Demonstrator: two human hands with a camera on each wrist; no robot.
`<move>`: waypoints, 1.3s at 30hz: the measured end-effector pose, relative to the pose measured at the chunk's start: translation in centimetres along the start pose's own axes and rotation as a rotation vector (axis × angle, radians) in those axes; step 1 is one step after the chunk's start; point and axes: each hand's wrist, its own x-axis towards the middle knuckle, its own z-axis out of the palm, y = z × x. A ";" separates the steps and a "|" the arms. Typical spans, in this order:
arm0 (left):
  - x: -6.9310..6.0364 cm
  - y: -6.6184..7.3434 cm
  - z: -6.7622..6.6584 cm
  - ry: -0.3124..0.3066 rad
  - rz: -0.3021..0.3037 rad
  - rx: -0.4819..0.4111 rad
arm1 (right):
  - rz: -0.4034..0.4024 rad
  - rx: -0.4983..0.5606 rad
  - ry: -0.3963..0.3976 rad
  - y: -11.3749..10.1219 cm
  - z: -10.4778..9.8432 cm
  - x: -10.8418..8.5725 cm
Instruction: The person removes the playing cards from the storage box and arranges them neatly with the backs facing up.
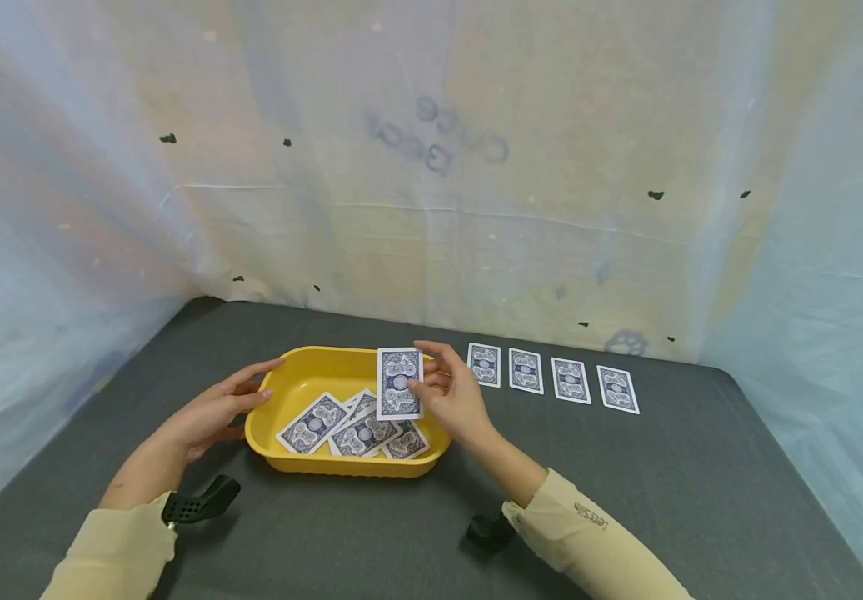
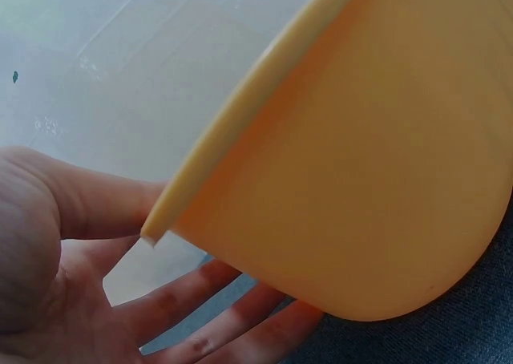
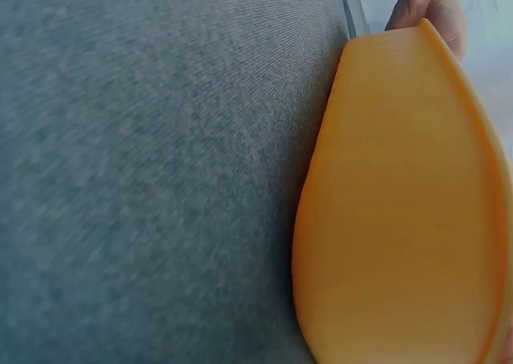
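A yellow tray holds several overlapping cards with blue patterned backs, one of them a card at its left side. My right hand pinches another card between thumb and fingers, over the tray's right half. At the tray's left end, my left hand grips the rim. In the left wrist view, the thumb of that hand lies at the rim and its fingers spread against the outer wall. The right wrist view shows the tray's side but not the pinched card.
Right of the tray, four cards lie face down in a row on the dark grey cloth, the rightmost card slightly nearer. Pale plastic sheeting hangs behind and at both sides.
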 end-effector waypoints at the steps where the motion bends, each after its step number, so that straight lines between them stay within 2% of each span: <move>1: 0.0 0.0 0.0 0.000 0.001 0.000 | -0.003 0.005 0.008 0.0 -0.2 -0.1; 7: 0.0 0.1 0.1 0.002 -0.002 0.005 | -0.001 0.015 0.055 -0.1 -1.3 -0.5; 14: -0.1 0.0 0.1 0.006 -0.003 0.011 | 0.042 0.009 0.099 -0.1 -2.7 -1.0; 29: -0.2 -0.1 0.2 0.013 0.007 0.014 | 0.045 -0.024 0.173 1.3 -6.7 -2.0; 39: -0.1 0.0 0.1 0.010 0.004 0.010 | 0.161 -0.112 0.171 2.2 -8.2 -2.8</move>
